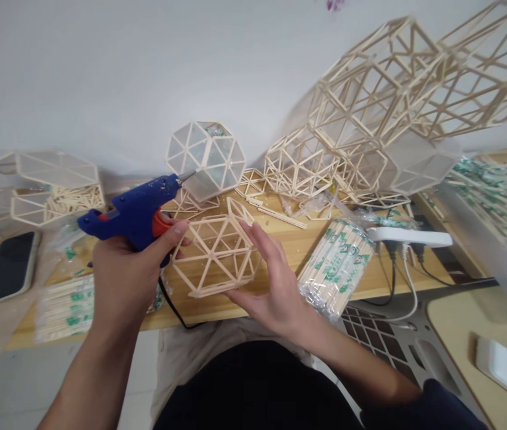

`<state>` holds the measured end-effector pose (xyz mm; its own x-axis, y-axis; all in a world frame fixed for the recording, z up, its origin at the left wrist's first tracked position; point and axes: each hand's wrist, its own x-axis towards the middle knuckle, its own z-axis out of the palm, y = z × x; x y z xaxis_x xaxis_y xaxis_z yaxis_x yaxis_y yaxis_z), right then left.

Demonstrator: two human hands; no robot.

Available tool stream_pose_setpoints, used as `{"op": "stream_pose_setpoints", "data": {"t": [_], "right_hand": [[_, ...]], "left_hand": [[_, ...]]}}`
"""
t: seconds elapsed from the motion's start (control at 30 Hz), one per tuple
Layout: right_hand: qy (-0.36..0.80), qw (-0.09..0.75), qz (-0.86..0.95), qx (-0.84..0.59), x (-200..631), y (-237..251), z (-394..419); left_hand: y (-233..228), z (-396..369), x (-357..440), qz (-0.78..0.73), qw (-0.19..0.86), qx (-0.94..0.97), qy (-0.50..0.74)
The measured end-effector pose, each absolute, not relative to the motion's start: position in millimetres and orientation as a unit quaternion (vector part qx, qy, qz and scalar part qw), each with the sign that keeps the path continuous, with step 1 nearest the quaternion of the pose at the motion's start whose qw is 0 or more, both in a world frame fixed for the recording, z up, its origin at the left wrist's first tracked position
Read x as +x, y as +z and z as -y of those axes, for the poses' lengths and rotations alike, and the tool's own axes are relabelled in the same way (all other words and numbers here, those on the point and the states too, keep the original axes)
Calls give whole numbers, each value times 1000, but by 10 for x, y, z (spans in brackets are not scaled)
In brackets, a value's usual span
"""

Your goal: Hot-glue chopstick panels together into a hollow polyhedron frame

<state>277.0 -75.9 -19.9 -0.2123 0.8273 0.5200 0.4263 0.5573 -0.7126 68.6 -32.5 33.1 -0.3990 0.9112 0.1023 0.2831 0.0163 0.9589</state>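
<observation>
My left hand [130, 269] is wrapped round the handle of a blue hot glue gun [139, 206] with an orange trigger. Its metal nozzle points up and to the right, above the wooden stick frame [212, 254]. That frame is an open polyhedron of thin sticks joined into triangles. My right hand [275, 286] grips the frame from its right side, thumb below and fingers along the upper edge. The left thumb and fingertips reach the frame's left corner; whether they press on it I cannot tell. A black cord [175, 307] hangs below the gun.
Behind stand a paper-covered polyhedron [206, 158] and a tall stick lattice [383, 89]. Wrapped stick packs [338, 263] lie right, beside a white power strip [409, 236] with cables. A phone [11, 267] and a paper-sided container of sticks [74, 203] are left. Loose sticks [280, 215] lie mid-table.
</observation>
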Motion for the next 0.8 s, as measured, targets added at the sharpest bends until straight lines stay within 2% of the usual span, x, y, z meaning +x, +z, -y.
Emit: {"op": "stream_pose_setpoints", "data": {"t": [0.8], "right_hand": [[204,465,748,-428,2770,-221,768]], "left_hand": [[402,365,720,-660,271,467,523]]}}
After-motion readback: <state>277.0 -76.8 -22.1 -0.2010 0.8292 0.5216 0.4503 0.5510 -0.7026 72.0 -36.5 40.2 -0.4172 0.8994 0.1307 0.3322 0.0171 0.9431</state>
